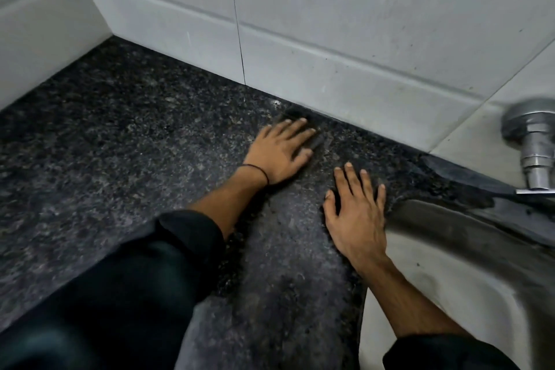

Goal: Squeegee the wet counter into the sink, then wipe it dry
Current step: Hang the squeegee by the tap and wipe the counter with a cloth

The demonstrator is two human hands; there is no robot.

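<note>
I see both hands flat on the dark speckled tabletop (105, 135), with the steel sink (450, 249) as my reference at the right. My right hand (357, 219) lies palm down just beside the sink's left rim, its fingers (350, 177) spread wide and holding nothing. My left hand (277, 152) sits farther from the sink, toward the tiled wall (330, 39), pressing down on a dark cloth (303, 120) that shows past the fingertips close to the wall's foot; those fingers are splayed flat over the cloth rather than curled around it. A thin black band (255, 170) circles the left wrist, and dark sleeves (168, 264) cover both forearms. Above the sink's far corner a metal tap (534, 141) sticks out from the wall. A wide grey strip of the tabletop, running from the near edge up between my hands alongside the sink, looks duller than the rest; I cannot tell whether it is wet or a second cloth.
</note>
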